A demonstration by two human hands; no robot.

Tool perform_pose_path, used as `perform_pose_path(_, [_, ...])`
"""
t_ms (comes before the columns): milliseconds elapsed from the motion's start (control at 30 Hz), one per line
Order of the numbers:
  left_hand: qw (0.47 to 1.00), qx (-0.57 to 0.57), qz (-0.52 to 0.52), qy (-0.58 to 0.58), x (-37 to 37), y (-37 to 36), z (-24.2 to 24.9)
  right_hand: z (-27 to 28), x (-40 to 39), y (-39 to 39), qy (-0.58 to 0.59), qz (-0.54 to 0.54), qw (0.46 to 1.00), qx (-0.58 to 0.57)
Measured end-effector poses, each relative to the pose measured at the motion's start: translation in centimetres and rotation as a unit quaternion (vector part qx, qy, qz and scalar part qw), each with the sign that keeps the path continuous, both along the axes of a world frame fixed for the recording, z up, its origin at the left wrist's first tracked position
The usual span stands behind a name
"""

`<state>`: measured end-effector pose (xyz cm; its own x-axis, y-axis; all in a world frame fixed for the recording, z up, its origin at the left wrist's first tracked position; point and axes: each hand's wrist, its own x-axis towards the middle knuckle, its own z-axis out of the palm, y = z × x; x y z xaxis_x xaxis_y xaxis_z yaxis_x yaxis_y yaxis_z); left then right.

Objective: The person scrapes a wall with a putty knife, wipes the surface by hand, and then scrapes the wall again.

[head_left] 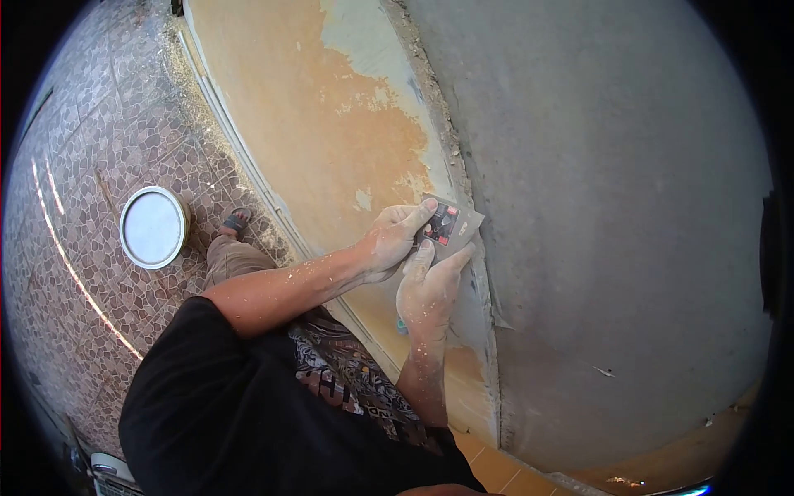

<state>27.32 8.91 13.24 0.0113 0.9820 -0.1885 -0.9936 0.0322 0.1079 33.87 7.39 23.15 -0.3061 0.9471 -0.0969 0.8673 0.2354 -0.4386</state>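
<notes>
Pale, powdery dust coats my left grip (390,248) and right grip (427,291), which hold a matt, papery sheet (444,225) with a printed face. My black shirt (215,405) is soft, dull cloth. Orange paint (322,124) flakes along a rough, crumbly edge (438,107); right of it, the grey surface (612,190) looks matt. Far left, the floor (83,198) has a mottled, stone-patterned finish.

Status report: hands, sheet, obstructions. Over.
Left hand, right hand: both gripping printed sheet. Nothing visibly blocking them. Bucket stands off to one side.
</notes>
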Motion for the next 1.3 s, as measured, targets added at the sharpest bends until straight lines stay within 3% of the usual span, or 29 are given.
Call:
perform_pose_path(100, [0.998,0.054,0.002,0.012,0.7,-0.3,-0.5,-0.3,1.2,-0.7,0.021,-0.008,1.0,0.013])
perform_pose_path(167, [0.998,0.025,-0.001,0.065,1.4,-0.1,-0.5,-0.5,1.1,-0.2,0.064,0.004,0.997,0.031])
perform_pose_path(233, [0.997,0.038,0.021,0.067,0.9,-0.1,0.1,-0.3,0.1,0.4,0.022,0.017,0.999,0.046])
perform_pose_path(333, [0.995,0.061,0.082,-0.01,0.0,-0.3,0.5,-0.8,-0.5,0.5,-0.006,0.019,0.998,0.053])
perform_pose_path(467, [0.998,0.048,-0.04,0.03,-0.3,-0.6,-1.0,-0.3,-0.6,-0.4,0.006,0.03,0.999,0.033])
perform_pose_path(800, [0.997,0.061,-0.02,0.048,-0.3,-0.2,0.2,0.0,0.1,-0.1,0.036,-0.014,0.999,-0.02])
perform_pose_path(1000, [0.998,0.042,0.051,-0.008,-1.8,-0.1,0.6,-0.1,-2.2,0.8,-0.056,-0.002,0.998,-0.008])
perform_pose_path(1167, [0.998,0.019,-0.045,0.046,-0.2,-0.5,-0.2,0.0,-0.2,-0.1,0.04,-0.009,0.999,-0.008])
perform_pose_path(1267, [0.997,0.018,-0.042,0.062,-0.1,0.1,-1.2,-0.4,-0.4,-0.1,0.001,0.02,0.999,0.041])
perform_pose_path(1300, [0.997,0.016,-0.056,0.056,-1.0,-0.2,-0.6,-0.1,-1.0,-0.4,0.0,-0.016,1.0,0.003])
